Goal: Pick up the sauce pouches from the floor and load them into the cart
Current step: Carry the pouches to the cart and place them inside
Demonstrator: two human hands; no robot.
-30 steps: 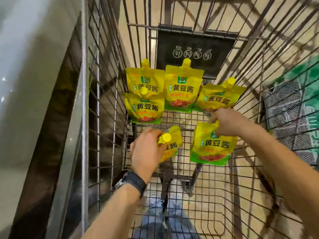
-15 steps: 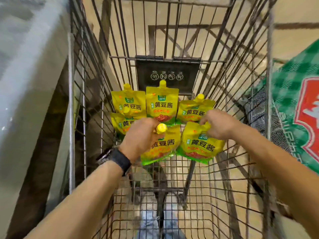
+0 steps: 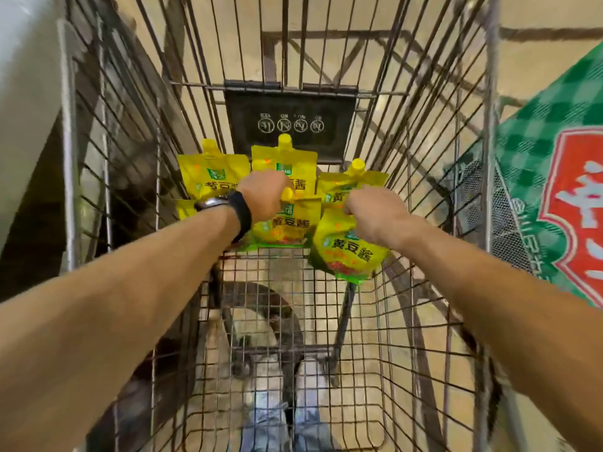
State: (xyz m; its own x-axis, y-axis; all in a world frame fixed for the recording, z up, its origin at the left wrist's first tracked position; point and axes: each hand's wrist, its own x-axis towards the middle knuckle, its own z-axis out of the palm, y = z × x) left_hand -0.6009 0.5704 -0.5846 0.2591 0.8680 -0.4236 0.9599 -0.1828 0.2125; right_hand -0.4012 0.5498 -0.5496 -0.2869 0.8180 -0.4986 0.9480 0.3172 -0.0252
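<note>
Both my arms reach down into a wire shopping cart (image 3: 489, 132). My left hand (image 3: 265, 197) grips a yellow sauce pouch (image 3: 290, 223) by its capped top, low over the cart floor. My right hand (image 3: 375, 216) holds a second yellow pouch (image 3: 350, 256) by its top, and it hangs tilted just right of the first. Behind them several more yellow pouches lie against the far end: one at the left (image 3: 212, 177), one in the middle (image 3: 285, 158), one at the right (image 3: 352, 181).
A black plastic flap (image 3: 290, 122) with round icons hangs on the cart's far wall. A green checkered sack with a red label (image 3: 561, 197) stands outside the right wall. A pale surface (image 3: 29, 93) runs along the left. My jeans and shoes (image 3: 280, 415) show through the mesh floor.
Both hands have moved forward and down toward the far end of the cart with their pouches. The camera has come lower and closer to the basket.
</note>
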